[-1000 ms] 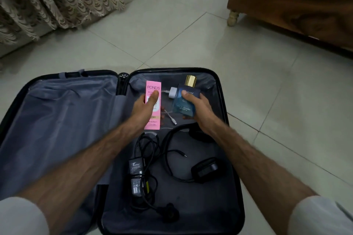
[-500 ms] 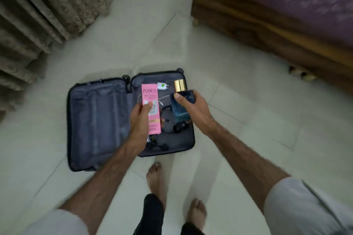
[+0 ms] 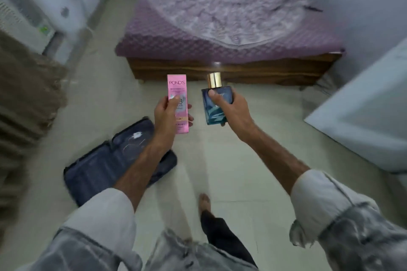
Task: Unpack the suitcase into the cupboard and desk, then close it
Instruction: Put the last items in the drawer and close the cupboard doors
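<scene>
Head view: left hand (image 3: 167, 112) wraps the pink carton (image 3: 178, 103), light, crushable, held mid-length. Right hand (image 3: 229, 110) clasps the blue perfume bottle (image 3: 217, 103) by its body; glass, probably heavy, slick, breakable. Suitcase (image 3: 105, 160) lies open on the floor, below-left.

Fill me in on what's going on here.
A person is standing up, mid-unpacking. The left hand holds a pink Pond's box upright, and the right hand grips a blue perfume bottle with a gold cap. The suitcase lies open on the tiled floor below the left arm, with a white charger and its cable in it. A bed with a purple cover stands ahead. Neither item has been put away yet.
</scene>
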